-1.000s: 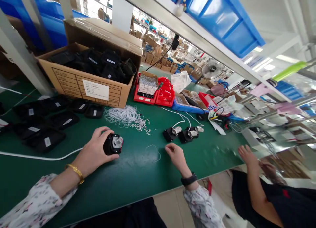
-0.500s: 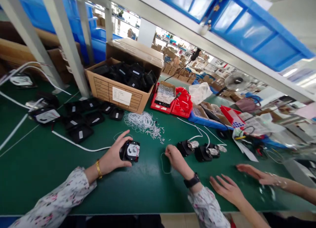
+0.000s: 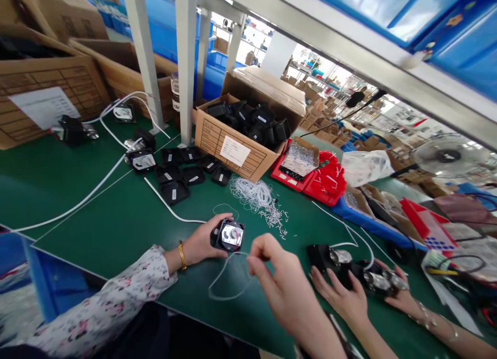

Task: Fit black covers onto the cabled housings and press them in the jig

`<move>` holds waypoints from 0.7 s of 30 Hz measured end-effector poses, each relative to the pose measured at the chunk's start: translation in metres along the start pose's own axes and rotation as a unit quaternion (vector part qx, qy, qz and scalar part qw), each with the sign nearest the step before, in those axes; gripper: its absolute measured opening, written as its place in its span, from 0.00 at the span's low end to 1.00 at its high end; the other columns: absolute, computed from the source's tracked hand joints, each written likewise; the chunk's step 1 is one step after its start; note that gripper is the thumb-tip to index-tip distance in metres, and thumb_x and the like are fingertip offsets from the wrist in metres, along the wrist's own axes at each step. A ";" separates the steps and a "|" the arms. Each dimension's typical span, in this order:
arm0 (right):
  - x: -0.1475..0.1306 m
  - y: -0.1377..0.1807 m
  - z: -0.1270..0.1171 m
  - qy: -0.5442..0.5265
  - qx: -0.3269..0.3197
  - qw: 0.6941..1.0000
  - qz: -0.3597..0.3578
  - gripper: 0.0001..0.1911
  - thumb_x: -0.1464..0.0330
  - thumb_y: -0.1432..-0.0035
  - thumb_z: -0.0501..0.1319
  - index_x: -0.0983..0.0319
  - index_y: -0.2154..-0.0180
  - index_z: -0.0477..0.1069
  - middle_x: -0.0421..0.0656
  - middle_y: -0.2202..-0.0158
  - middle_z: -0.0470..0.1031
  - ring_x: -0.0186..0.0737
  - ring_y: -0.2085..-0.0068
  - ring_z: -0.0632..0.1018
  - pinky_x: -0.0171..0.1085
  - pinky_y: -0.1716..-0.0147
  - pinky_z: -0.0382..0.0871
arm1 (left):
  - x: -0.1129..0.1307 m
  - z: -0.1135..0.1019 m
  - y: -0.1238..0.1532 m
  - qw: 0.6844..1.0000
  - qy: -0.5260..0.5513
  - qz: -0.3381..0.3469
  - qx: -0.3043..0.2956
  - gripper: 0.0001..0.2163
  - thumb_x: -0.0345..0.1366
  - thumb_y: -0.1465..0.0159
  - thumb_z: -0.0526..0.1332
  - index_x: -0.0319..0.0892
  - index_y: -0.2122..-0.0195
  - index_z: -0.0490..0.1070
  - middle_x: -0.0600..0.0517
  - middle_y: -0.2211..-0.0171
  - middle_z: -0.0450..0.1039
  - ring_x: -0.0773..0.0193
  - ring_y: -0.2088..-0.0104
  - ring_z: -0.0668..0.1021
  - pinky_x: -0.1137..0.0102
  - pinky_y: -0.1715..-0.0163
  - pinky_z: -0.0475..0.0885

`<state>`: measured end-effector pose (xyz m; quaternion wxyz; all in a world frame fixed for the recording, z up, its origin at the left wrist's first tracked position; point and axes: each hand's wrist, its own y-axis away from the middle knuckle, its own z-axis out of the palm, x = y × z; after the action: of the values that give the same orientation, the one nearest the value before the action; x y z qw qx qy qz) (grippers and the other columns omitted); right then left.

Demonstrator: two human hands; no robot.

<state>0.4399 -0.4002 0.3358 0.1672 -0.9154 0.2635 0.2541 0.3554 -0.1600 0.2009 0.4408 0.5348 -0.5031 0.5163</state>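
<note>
My left hand [image 3: 202, 241] grips a small black motor unit [image 3: 228, 234] with a white round face, resting it on the green table [image 3: 116, 219]. My right hand [image 3: 283, 284] is raised above the table edge, fingers pinched on a thin clear loop of cord [image 3: 227, 278] that hangs down toward the table in front of the unit. A co-worker's two hands [image 3: 341, 297] lie to my right, touching black motor units [image 3: 349, 268] with white wires.
An open cardboard box [image 3: 233, 146] of black parts stands behind, with flat black pieces [image 3: 174, 180] to its left. A pile of clear cords [image 3: 248, 190] and small metal crimps [image 3: 275, 216] lies ahead. Red trays [image 3: 310, 177] and a blue tray [image 3: 361, 214] sit right. White cables [image 3: 89, 193] cross the left.
My right hand lifted off the table with the cord loop and came nearer the camera. The co-worker's hands moved onto the black units. My view swung left.
</note>
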 end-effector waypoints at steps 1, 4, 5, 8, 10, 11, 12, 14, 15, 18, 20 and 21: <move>0.023 0.011 0.002 0.003 -0.007 1.000 -0.003 0.11 0.69 0.38 0.48 0.58 0.70 0.65 0.38 0.75 0.70 0.31 0.76 0.73 0.30 0.79 0.63 | 0.000 0.000 0.000 1.000 -0.009 0.003 0.001 0.40 0.36 0.56 0.71 0.45 0.43 0.54 0.46 0.47 0.65 0.53 0.50 0.70 0.60 0.48 0.64; 0.101 0.045 0.005 0.039 0.023 0.999 -0.030 0.18 0.73 0.37 0.41 0.53 0.64 0.67 0.38 0.70 0.73 0.32 0.69 0.76 0.31 0.76 0.67 | 0.000 -0.001 0.000 0.999 -0.030 0.012 0.003 0.36 0.39 0.55 0.70 0.44 0.46 0.56 0.48 0.51 0.68 0.55 0.54 0.73 0.63 0.52 0.67; 0.122 0.053 0.005 0.048 0.018 0.998 -0.029 0.18 0.75 0.38 0.42 0.52 0.62 0.67 0.38 0.67 0.73 0.34 0.66 0.76 0.32 0.75 0.69 | 0.000 -0.002 -0.001 0.999 -0.033 0.016 0.003 0.36 0.40 0.55 0.70 0.44 0.46 0.57 0.48 0.52 0.68 0.56 0.55 0.73 0.64 0.53 0.67; 0.152 0.064 0.007 0.043 -0.007 0.999 -0.010 0.16 0.77 0.41 0.47 0.52 0.60 0.66 0.36 0.65 0.73 0.39 0.61 0.76 0.37 0.69 0.72 | 0.000 -0.004 -0.002 0.999 -0.032 0.026 0.008 0.38 0.40 0.59 0.72 0.43 0.47 0.58 0.49 0.52 0.68 0.56 0.54 0.72 0.65 0.53 0.67; 0.152 0.061 0.008 0.014 -0.023 1.000 0.011 0.15 0.78 0.43 0.49 0.53 0.60 0.65 0.35 0.65 0.73 0.40 0.59 0.75 0.40 0.65 0.72 | -0.001 -0.005 -0.003 0.999 -0.025 0.027 0.008 0.39 0.40 0.60 0.73 0.43 0.47 0.58 0.49 0.52 0.68 0.56 0.54 0.72 0.65 0.53 0.66; 0.150 0.060 0.009 -0.005 -0.025 0.999 0.028 0.16 0.78 0.43 0.50 0.53 0.60 0.65 0.35 0.65 0.73 0.41 0.58 0.75 0.40 0.63 0.71 | -0.002 -0.005 -0.003 0.999 -0.021 0.024 0.007 0.39 0.40 0.60 0.73 0.43 0.47 0.58 0.49 0.52 0.68 0.56 0.54 0.72 0.65 0.53 0.67; 0.149 0.059 0.010 -0.028 -0.023 0.998 0.048 0.16 0.78 0.44 0.49 0.52 0.60 0.65 0.35 0.64 0.73 0.41 0.57 0.75 0.41 0.62 0.70 | -0.003 -0.005 -0.003 1.000 -0.017 0.019 0.004 0.39 0.39 0.60 0.73 0.44 0.47 0.58 0.48 0.52 0.68 0.56 0.54 0.72 0.65 0.53 0.67; 0.153 0.062 0.012 -0.088 -0.011 0.993 0.083 0.18 0.78 0.44 0.48 0.52 0.59 0.65 0.36 0.62 0.73 0.42 0.54 0.73 0.42 0.60 0.69 | -0.005 -0.005 -0.003 1.000 -0.011 0.013 0.002 0.40 0.39 0.60 0.73 0.44 0.46 0.57 0.48 0.51 0.67 0.55 0.53 0.72 0.65 0.53 0.66; 0.158 0.067 0.013 -0.125 0.000 0.988 0.092 0.19 0.78 0.44 0.47 0.52 0.58 0.65 0.36 0.61 0.73 0.42 0.53 0.73 0.42 0.59 0.68 | -0.005 -0.006 -0.003 1.000 -0.011 0.010 0.002 0.40 0.38 0.61 0.73 0.44 0.46 0.57 0.48 0.50 0.67 0.55 0.53 0.72 0.64 0.52 0.66; 0.180 0.090 0.012 -0.246 0.027 0.965 0.087 0.22 0.77 0.44 0.45 0.51 0.52 0.62 0.37 0.56 0.72 0.44 0.49 0.70 0.44 0.60 0.68 | -0.005 -0.006 -0.003 1.000 -0.017 0.006 0.005 0.41 0.37 0.61 0.74 0.43 0.45 0.57 0.47 0.49 0.66 0.54 0.51 0.71 0.63 0.50 0.65; 0.187 0.104 0.005 -0.314 0.038 0.945 0.087 0.23 0.75 0.45 0.46 0.50 0.50 0.61 0.37 0.54 0.71 0.44 0.48 0.70 0.43 0.62 0.68 | -0.004 -0.007 -0.002 1.000 -0.021 0.006 0.004 0.41 0.37 0.60 0.73 0.43 0.45 0.56 0.46 0.48 0.65 0.53 0.49 0.70 0.62 0.48 0.63; 0.185 0.107 0.001 -0.340 0.050 0.935 0.087 0.22 0.74 0.45 0.47 0.49 0.50 0.61 0.37 0.54 0.71 0.44 0.49 0.70 0.41 0.62 0.69 | -0.003 -0.007 -0.002 1.000 -0.024 0.008 0.003 0.42 0.37 0.59 0.73 0.43 0.44 0.56 0.46 0.47 0.64 0.52 0.48 0.69 0.62 0.47 0.62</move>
<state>0.5140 -0.5589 0.2142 0.2695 -0.7384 0.2814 0.5504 0.3563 -0.1522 0.1983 0.4230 0.5442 -0.5165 0.5081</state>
